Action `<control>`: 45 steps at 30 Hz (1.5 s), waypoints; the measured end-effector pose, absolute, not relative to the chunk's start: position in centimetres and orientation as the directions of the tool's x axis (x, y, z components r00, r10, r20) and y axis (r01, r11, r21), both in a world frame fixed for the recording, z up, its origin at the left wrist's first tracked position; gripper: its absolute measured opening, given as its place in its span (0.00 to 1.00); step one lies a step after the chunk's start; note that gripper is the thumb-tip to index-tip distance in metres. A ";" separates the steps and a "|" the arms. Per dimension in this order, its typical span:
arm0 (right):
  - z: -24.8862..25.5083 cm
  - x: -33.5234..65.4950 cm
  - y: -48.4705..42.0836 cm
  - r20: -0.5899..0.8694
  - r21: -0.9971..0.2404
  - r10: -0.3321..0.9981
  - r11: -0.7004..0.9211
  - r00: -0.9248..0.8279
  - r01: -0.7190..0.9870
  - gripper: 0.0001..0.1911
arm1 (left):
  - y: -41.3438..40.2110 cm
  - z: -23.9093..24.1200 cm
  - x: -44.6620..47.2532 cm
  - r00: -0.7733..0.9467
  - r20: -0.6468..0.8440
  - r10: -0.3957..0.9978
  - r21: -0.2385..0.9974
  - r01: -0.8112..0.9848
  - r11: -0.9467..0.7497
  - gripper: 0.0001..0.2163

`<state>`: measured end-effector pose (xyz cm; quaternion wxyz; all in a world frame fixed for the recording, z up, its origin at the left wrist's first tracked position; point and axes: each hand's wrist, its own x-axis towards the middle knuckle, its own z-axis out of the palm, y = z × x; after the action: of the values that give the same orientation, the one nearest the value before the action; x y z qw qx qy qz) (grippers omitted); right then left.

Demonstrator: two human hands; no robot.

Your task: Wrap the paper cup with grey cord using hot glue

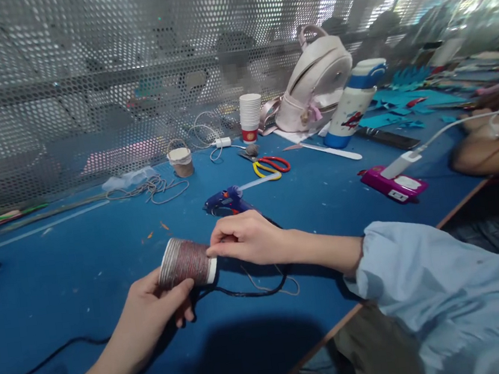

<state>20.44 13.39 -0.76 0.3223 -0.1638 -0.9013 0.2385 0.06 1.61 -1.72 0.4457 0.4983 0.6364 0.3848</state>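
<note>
A paper cup [186, 261] wound with grey cord lies on its side in my left hand [157, 304], the thumb along its underside and fingers behind it. Bare white shows at the cup's right end. My right hand [247, 239] is closed in a pinch against that end, at the edge of the winding. What its fingertips hold is too small to make out, though a loose grey cord [271, 290] trails on the table below. Just beyond the right hand lies a blue glue gun [226, 201] with a clear glue stick in it.
Scissors [274, 166], a small cord-wrapped bucket [181, 162], stacked paper cups [250, 117], a backpack [313, 82] and a bottle [353, 104] stand or lie toward the perforated metal screen [83, 92]. A purple power strip [392, 184] is on the right, near another person's arm [495, 151]. Black cable crosses the table.
</note>
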 end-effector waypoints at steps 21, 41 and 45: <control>-0.9 20.5 13.4 0.450 -0.602 0.494 0.783 -0.744 0.156 0.10 | 1.5 -1.9 -0.3 -0.055 -0.210 0.976 0.950 0.226 0.217 0.12; -0.1 20.6 13.5 0.117 -0.933 0.618 0.337 -0.777 0.127 0.08 | 1.4 -1.8 -0.1 -0.109 -0.112 0.988 0.951 0.275 0.139 0.09; -0.3 20.7 13.3 0.019 -0.907 0.543 0.363 -0.839 0.215 0.30 | 1.6 -1.5 -0.3 -0.148 -0.043 0.988 0.938 0.335 0.091 0.07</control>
<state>20.72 13.30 -0.26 0.1600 -0.2340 -0.8097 0.5138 -0.26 1.58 -1.53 0.3870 0.5257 0.6292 0.4219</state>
